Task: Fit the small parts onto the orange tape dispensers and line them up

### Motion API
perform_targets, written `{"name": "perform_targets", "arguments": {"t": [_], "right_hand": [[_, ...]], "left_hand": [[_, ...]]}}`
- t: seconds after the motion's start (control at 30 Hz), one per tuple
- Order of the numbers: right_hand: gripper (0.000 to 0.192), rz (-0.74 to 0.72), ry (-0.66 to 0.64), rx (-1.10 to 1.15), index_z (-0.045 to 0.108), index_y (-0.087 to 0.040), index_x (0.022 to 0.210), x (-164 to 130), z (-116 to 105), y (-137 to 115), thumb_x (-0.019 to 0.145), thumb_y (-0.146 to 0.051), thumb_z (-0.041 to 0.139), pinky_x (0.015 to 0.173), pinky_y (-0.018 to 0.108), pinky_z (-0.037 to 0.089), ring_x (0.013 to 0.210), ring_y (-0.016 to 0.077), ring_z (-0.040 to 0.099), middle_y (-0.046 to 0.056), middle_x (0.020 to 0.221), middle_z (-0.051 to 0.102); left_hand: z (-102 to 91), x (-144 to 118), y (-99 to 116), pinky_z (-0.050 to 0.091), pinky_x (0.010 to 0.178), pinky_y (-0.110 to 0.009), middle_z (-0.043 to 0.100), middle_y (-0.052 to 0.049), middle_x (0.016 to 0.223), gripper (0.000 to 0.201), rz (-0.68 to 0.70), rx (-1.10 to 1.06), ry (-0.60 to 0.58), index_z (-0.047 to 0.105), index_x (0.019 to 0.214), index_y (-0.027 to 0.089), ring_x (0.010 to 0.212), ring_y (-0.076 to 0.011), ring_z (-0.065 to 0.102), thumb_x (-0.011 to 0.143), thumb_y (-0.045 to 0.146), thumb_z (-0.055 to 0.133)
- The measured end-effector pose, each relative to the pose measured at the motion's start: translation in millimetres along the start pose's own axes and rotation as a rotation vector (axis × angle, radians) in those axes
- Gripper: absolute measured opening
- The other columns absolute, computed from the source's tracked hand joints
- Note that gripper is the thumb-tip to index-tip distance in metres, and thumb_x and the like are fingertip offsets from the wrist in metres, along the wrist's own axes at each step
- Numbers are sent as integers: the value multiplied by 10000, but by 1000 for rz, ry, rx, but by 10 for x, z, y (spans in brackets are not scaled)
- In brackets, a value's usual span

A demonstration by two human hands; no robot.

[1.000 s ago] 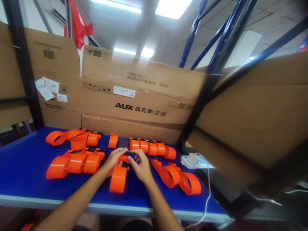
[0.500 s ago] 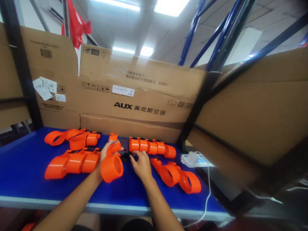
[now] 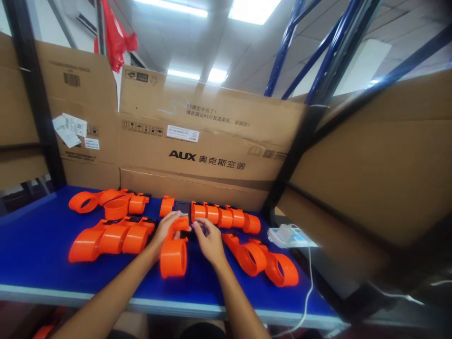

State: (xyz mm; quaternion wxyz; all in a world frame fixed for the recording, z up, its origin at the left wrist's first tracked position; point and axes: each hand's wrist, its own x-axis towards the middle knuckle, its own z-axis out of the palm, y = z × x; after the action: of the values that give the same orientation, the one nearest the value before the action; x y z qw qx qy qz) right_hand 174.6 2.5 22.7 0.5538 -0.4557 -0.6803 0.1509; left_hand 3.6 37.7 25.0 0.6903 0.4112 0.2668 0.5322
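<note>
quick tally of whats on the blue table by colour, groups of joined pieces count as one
Orange band assemblies: 6, one under the left hand and right hand
Dark screen device: 1
White power strip: 1
Total: 8, all on the blue table

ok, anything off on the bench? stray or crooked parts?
Nothing damaged or spilled. One orange ring lies loose against the back-left cluster, not in line. Left hand and right hand hold the orange piece mid-table.
</note>
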Motion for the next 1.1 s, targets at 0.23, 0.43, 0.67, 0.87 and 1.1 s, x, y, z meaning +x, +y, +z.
{"name": "perform_targets", "arguments": {"t": [0.23, 0.43, 0.67, 0.87, 1.1], "right_hand": [[319, 88, -98, 248, 733, -166, 945, 33, 8, -13, 891, -456, 610, 585, 270, 508, 605, 163, 616, 35, 741, 714], [278, 143, 95, 300, 737, -172, 853, 50, -70, -14, 813, -446, 706, 684, 283, 512, 727, 187, 642, 45, 799, 729], [272, 144, 115, 333, 746, -176, 891, 62, -68, 21, 811, -434, 710, 757, 328, 517, 796, 214, 652, 65, 853, 739], [278, 131, 102, 344, 742, -173, 927, 69, -56, 45, 822, -428, 702, 757, 329, 522, 815, 219, 656, 69, 881, 739], [294, 144, 140, 286, 738, -170, 910, 62, -59, 3, 826, -448, 691, 719, 309, 513, 774, 206, 648, 59, 854, 734]], "left_hand": [[87, -113, -78, 285, 346, -180, 637, 25, 616, 387, 8, 137, -115, 580, 982, 194, 317, -75, 482, 779, 494, 715], [145, -140, -15, 366, 433, -186, 659, 3, 690, 459, -30, 69, -217, 608, 1059, 168, 436, -86, 546, 717, 417, 786], [172, -152, -19, 355, 463, -199, 677, -7, 809, 458, 46, 92, -204, 611, 1083, 172, 452, -73, 543, 713, 378, 784], [172, -149, -23, 343, 461, -212, 679, -8, 768, 503, 106, 150, -171, 612, 1128, 157, 438, -73, 514, 715, 395, 772], [146, -144, -50, 335, 478, -211, 636, 24, 629, 560, 113, 191, -141, 579, 1191, 152, 447, -89, 511, 726, 399, 768]]}}
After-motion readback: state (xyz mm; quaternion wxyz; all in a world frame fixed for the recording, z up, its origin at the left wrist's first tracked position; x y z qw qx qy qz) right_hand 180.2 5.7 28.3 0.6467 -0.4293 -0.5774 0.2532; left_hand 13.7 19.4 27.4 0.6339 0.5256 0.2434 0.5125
